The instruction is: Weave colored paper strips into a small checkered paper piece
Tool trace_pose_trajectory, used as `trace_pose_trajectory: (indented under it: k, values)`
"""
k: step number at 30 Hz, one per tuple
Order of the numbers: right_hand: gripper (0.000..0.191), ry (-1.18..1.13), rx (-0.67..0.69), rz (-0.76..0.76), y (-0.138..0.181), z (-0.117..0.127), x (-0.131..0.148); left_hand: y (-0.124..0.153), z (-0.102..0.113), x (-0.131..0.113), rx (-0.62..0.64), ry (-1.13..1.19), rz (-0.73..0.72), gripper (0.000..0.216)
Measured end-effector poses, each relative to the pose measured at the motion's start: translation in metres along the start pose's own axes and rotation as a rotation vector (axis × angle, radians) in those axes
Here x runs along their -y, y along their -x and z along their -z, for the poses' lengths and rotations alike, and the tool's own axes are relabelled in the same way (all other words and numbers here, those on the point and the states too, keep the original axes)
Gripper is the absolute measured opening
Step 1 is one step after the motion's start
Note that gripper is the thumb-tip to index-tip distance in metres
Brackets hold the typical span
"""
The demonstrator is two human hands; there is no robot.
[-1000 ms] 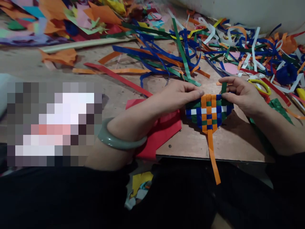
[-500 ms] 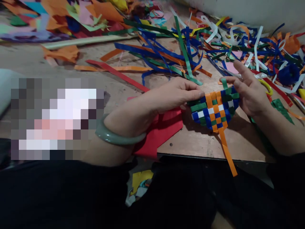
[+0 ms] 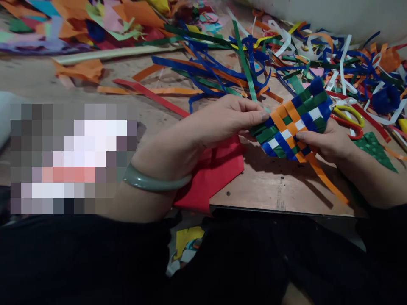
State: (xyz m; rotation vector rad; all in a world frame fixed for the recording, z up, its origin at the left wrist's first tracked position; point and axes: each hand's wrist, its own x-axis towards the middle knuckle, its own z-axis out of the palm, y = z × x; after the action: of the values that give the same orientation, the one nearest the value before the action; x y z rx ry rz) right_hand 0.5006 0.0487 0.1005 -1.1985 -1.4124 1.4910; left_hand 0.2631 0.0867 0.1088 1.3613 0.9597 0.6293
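Observation:
Between my hands is a woven paper piece [image 3: 288, 120], checked in blue, green, orange and white, tilted up to the right above the table. My left hand [image 3: 235, 116], with a pale green bangle on its wrist, pinches the piece's left corner between thumb and fingers. At the lower right edge, my right hand [image 3: 330, 142] grips it, thumb on the front face and fingers hidden behind. An orange strip [image 3: 329, 184] hangs from the bottom edge, and a short green strip [image 3: 296, 84] sticks up from the top. Red paper [image 3: 219, 173] lies beneath my left hand.
Scissors with yellow and red handles [image 3: 351, 116] lie beyond my right hand, near a green woven piece [image 3: 373, 148]. Loose paper strips [image 3: 216, 70] pile up at the back. Coloured scraps [image 3: 76, 21] cover the far left. The table edge [image 3: 286, 210] runs in front of me.
The woven piece has turned, its right side rising, and its orange strip has swung right. My right hand has moved from the upper right corner down to the lower edge and closed on it.

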Motion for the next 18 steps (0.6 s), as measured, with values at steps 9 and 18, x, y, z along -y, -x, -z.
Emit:
trace_pose_trajectory:
  k: [9, 18]
  values:
    - [0.036, 0.048, -0.009, -0.040, 0.0014, 0.0003, 0.0065, 0.0027, -0.0010, -0.0060, 0.039, -0.058, 0.060, 0.023]
    - [0.035, 0.027, -0.021, -0.005, 0.0032, -0.0007, 0.0080, 0.0040, -0.0047, -0.0071, 0.030, -0.105, 0.045, 0.019]
